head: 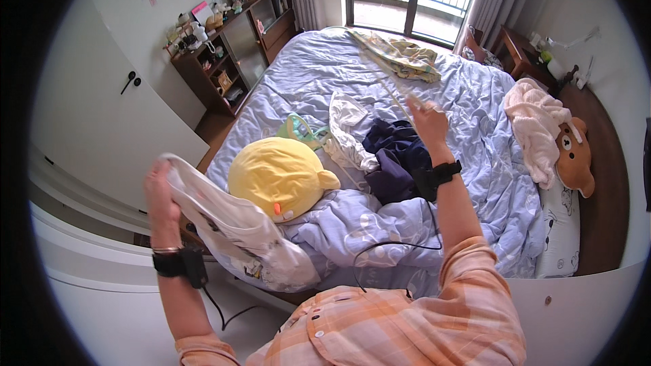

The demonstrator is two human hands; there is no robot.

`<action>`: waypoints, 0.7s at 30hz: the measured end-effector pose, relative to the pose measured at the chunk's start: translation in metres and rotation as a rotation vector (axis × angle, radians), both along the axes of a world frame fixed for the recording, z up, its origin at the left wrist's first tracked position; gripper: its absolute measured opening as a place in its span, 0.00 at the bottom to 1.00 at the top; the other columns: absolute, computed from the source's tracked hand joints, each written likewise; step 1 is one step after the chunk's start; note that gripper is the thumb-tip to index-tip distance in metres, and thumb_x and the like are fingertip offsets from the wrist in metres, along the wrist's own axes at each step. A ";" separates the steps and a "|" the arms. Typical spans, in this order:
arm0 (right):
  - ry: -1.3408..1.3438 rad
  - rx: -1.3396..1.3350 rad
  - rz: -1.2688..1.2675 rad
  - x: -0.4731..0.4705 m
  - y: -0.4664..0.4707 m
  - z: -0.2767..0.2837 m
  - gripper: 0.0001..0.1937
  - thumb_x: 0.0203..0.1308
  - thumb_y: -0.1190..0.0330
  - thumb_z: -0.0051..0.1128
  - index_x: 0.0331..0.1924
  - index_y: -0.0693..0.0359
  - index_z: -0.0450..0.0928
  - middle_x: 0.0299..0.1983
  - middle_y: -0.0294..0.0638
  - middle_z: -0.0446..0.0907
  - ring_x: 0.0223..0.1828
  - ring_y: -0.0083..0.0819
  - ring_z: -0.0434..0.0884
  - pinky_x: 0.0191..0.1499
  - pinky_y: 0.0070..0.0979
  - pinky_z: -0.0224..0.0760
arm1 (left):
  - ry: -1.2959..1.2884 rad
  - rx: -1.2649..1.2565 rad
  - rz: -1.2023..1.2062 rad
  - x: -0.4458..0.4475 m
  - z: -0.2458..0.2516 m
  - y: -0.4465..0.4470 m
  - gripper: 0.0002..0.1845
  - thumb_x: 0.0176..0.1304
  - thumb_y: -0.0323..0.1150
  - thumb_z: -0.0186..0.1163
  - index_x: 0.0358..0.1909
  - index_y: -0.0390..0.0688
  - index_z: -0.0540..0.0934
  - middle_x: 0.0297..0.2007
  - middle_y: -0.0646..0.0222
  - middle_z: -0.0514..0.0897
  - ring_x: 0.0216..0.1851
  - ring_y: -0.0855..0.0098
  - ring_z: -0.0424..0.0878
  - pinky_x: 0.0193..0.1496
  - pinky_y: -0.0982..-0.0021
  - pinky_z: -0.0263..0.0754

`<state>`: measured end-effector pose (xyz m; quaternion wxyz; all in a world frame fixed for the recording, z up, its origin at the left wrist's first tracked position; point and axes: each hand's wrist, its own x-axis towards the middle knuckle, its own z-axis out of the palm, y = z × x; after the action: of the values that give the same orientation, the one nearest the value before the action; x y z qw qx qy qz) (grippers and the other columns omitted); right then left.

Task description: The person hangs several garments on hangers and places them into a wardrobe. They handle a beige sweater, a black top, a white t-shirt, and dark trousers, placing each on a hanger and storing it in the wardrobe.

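Note:
My left hand [161, 198] grips the edge of a white printed garment [244, 229], which hangs down over the near left side of the bed. In my right hand [430, 119], raised above the bed, is a thin pale rod-like thing [389, 91], blurred, so its kind is unclear. Below that hand lies a pile of dark navy clothes [391, 162]. Left of the pile are a crumpled white garment [346, 112] and a mint-green bra [300, 129]. Between my hands rests a round yellow plush toy [274, 175].
A blue-grey duvet [300, 71] covers the bed. Toward the window is a yellowish checked cloth [407, 58]. A pink fleece [534, 122] and a brown bear plush [574, 155] lie by the headboard [608, 203]. A dark wooden cabinet [244, 56] and a white door [112, 91] stand left.

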<state>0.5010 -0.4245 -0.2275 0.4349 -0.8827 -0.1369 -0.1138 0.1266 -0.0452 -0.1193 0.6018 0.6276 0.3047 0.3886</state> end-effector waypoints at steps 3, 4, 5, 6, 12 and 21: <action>0.066 -0.519 0.069 -0.015 -0.016 -0.070 0.29 0.38 0.45 0.71 0.32 0.66 0.81 0.32 0.55 0.82 0.38 0.51 0.82 0.40 0.39 0.76 | -0.139 0.127 0.212 0.021 0.042 0.011 0.08 0.65 0.33 0.52 0.38 0.41 0.77 0.36 0.69 0.79 0.37 0.74 0.77 0.42 0.71 0.74; 0.149 -0.588 0.098 -0.029 -0.022 -0.097 0.30 0.36 0.45 0.72 0.33 0.66 0.81 0.34 0.54 0.82 0.40 0.50 0.82 0.43 0.39 0.75 | -0.151 0.133 0.206 0.032 0.051 0.010 0.08 0.65 0.33 0.52 0.39 0.41 0.77 0.36 0.69 0.79 0.38 0.74 0.77 0.42 0.71 0.74; 0.175 -0.626 0.143 -0.042 -0.023 -0.122 0.32 0.34 0.45 0.72 0.34 0.67 0.80 0.36 0.52 0.83 0.41 0.49 0.82 0.47 0.38 0.75 | -0.194 0.146 0.193 0.045 0.058 0.008 0.08 0.65 0.34 0.52 0.39 0.41 0.77 0.36 0.69 0.79 0.38 0.74 0.77 0.43 0.71 0.74; 0.157 -0.620 0.098 -0.059 -0.022 -0.147 0.28 0.37 0.48 0.71 0.35 0.67 0.80 0.38 0.53 0.82 0.42 0.49 0.82 0.48 0.39 0.74 | -0.262 0.199 0.154 0.056 0.059 0.005 0.08 0.65 0.34 0.53 0.40 0.41 0.77 0.37 0.69 0.79 0.38 0.75 0.77 0.43 0.71 0.74; 0.159 -0.465 -0.073 -0.044 -0.017 -0.176 0.09 0.49 0.66 0.58 0.29 0.64 0.79 0.32 0.55 0.81 0.36 0.53 0.82 0.41 0.44 0.75 | 0.237 0.315 -0.352 0.111 -0.035 -0.030 0.04 0.62 0.28 0.57 0.36 0.40 0.79 0.27 0.75 0.78 0.31 0.82 0.74 0.36 0.76 0.72; -0.229 0.012 0.171 -0.034 -0.015 0.082 0.12 0.47 0.69 0.55 0.20 0.64 0.63 0.16 0.45 0.68 0.20 0.42 0.70 0.27 0.36 0.64 | 0.554 0.585 -0.926 0.168 -0.141 -0.147 0.49 0.47 0.48 0.71 0.65 0.32 0.58 0.61 0.44 0.65 0.65 0.53 0.63 0.68 0.65 0.55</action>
<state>0.4666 -0.4398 -0.1453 0.4298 -0.8465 -0.2597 -0.1769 0.2947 -0.1922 -0.2599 0.4094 0.9117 0.0260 -0.0234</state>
